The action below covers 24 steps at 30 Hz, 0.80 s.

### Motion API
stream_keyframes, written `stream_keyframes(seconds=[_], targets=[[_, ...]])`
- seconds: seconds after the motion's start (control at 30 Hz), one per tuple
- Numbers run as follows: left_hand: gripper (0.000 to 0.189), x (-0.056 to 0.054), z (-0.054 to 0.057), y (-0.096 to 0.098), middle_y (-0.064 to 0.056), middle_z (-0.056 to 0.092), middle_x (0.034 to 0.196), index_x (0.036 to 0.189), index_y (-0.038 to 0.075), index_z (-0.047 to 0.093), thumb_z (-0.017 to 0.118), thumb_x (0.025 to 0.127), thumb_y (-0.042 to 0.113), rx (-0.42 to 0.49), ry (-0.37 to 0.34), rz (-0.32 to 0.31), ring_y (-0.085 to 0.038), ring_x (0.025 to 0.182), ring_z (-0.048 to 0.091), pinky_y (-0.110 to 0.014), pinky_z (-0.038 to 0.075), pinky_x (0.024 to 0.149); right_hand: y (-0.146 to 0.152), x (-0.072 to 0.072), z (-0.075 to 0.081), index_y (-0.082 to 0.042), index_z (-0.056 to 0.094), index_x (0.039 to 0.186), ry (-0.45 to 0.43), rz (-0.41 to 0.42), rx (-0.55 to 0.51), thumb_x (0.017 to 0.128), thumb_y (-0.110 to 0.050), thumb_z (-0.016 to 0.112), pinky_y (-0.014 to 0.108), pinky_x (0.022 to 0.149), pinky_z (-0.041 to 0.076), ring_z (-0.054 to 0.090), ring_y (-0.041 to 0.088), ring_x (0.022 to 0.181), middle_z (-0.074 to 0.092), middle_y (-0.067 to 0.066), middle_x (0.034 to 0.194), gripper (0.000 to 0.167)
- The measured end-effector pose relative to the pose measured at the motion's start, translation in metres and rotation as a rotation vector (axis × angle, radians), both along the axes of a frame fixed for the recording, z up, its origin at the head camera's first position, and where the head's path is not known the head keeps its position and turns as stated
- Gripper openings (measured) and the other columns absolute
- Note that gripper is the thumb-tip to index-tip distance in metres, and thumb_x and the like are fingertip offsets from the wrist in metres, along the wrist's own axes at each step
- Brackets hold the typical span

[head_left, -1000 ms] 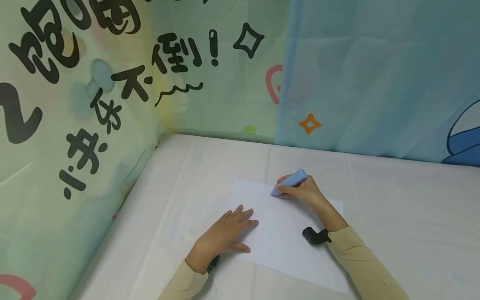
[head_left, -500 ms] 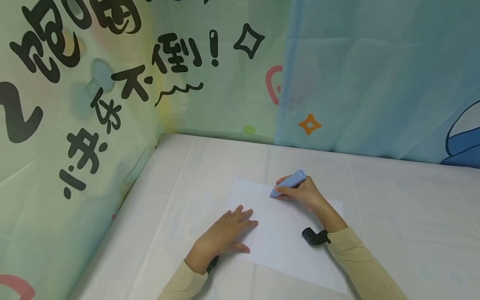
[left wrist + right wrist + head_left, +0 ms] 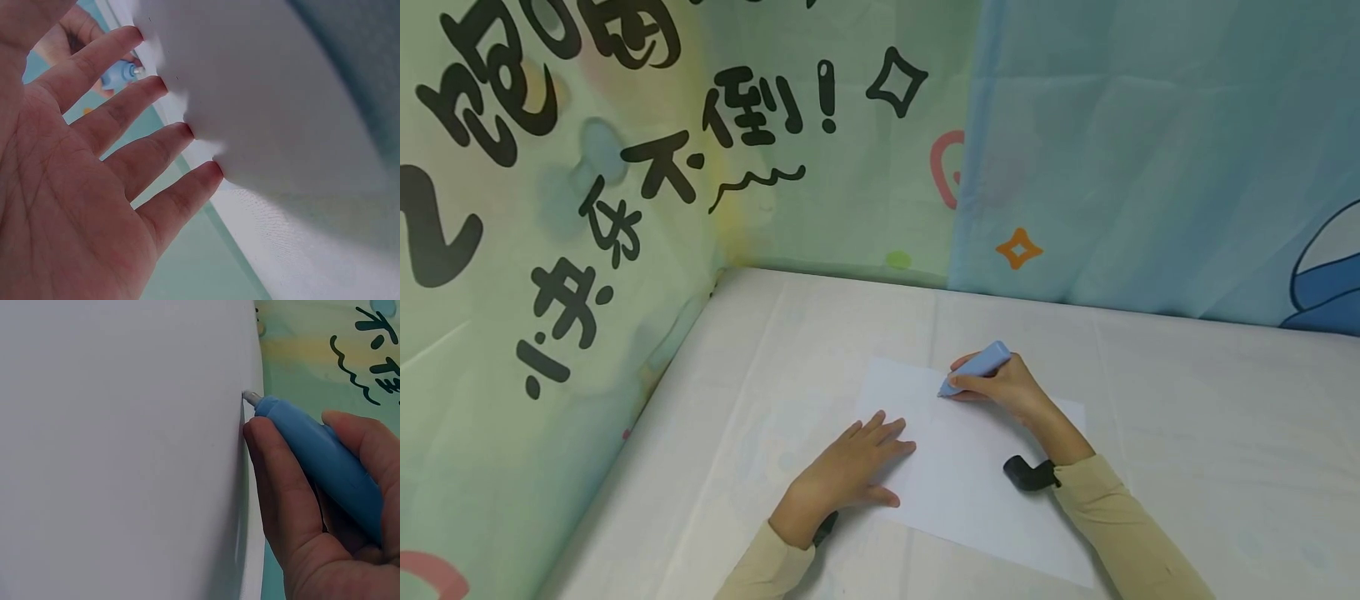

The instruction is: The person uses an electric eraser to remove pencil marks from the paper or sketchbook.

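Observation:
A white sheet of paper [image 3: 970, 483] lies at an angle on the white-covered table. My right hand [image 3: 1017, 390] pinches a thick blue pen [image 3: 983, 363], built like a correction pen, over the far part of the sheet. In the right wrist view the pen's narrow grey tip [image 3: 251, 397] meets the paper or sits just at it. No clear mark shows at that spot. My left hand [image 3: 850, 468] rests with spread fingers on the sheet's left edge. In the left wrist view its fingertips [image 3: 209, 172] press the paper.
Printed cloth walls, green [image 3: 850, 217] on the left and blue [image 3: 1150, 167] on the right, close in the back and left side of the table [image 3: 790, 333]. A black wrist camera [image 3: 1028, 473] is worn beneath the right wrist.
The pen tip and right hand have shifted very slightly left and toward me. The left hand and the paper stay where they were.

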<state>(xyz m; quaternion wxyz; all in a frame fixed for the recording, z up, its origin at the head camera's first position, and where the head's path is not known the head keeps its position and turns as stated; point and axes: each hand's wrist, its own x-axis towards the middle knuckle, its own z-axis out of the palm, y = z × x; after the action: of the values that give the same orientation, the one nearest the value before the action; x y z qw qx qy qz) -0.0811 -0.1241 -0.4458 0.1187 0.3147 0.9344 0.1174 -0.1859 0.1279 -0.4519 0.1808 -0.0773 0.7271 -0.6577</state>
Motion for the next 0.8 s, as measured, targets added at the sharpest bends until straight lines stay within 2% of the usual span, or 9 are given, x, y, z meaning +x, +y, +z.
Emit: stream_keyframes(seconds=[0.3,0.8], targets=[[0.068,-0.0002,0.0005,-0.0002,-0.007,0.041,0.153,0.139,0.017,0.054,0.076,0.08,0.041,0.0,-0.002,0.004,-0.03,0.144,0.031,-0.047,0.035,0.113,-0.0004,-0.0003,-0.0004,0.023,0.057,0.11,0.003,0.007,0.007,0.085,0.001,0.07,0.034,0.077,0.059,0.071,0.015,0.084,0.07,0.015,0.101,0.036],[0.069,-0.0002,-0.0012,-0.0003,-0.008,0.041,0.153,0.14,0.017,0.053,0.075,0.08,0.042,0.0,0.007,-0.003,-0.031,0.144,0.031,-0.048,0.035,0.113,-0.0003,-0.0026,-0.0038,0.022,0.059,0.109,0.015,0.036,0.024,0.084,0.002,0.071,0.035,0.076,0.06,0.072,0.018,0.083,0.07,0.021,0.102,0.034]])
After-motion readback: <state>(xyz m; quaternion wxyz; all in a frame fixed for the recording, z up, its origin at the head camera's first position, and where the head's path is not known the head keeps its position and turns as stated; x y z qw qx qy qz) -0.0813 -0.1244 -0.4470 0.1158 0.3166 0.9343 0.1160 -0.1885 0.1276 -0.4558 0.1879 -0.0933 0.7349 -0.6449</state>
